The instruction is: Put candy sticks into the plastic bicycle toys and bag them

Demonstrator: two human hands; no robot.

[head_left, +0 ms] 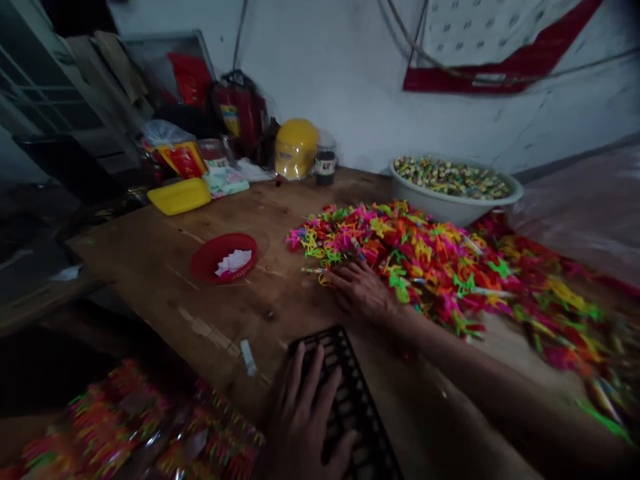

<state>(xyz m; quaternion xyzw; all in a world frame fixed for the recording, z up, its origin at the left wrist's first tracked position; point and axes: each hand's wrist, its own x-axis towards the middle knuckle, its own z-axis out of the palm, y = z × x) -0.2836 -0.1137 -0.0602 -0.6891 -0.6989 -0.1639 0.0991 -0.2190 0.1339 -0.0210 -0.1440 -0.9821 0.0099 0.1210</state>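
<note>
My left hand (313, 417) lies with fingers spread over a black slotted plastic tray (357, 393) at the near edge of the table. My right hand (363, 288) reaches to the near left edge of a heap of small bright plastic pieces (400, 247) in pink, green, yellow, orange and red. Its fingers are stretched out, palm down, touching the edge pieces; the fingertips are slightly blurred. A thin, light-coloured stick-like piece (314, 270) lies just beyond those fingertips. Whether anything is under the right palm is hidden.
A red bowl (200, 260) with folded white papers is at left on the wooden table (270, 220). Behind the heap stands a basin (450, 205) full of small pieces. A yellow helmet (296, 147), a jar (325, 167) and a yellow tray (180, 197) line the back. Bagged colourful pieces (125, 427) fill the lower left.
</note>
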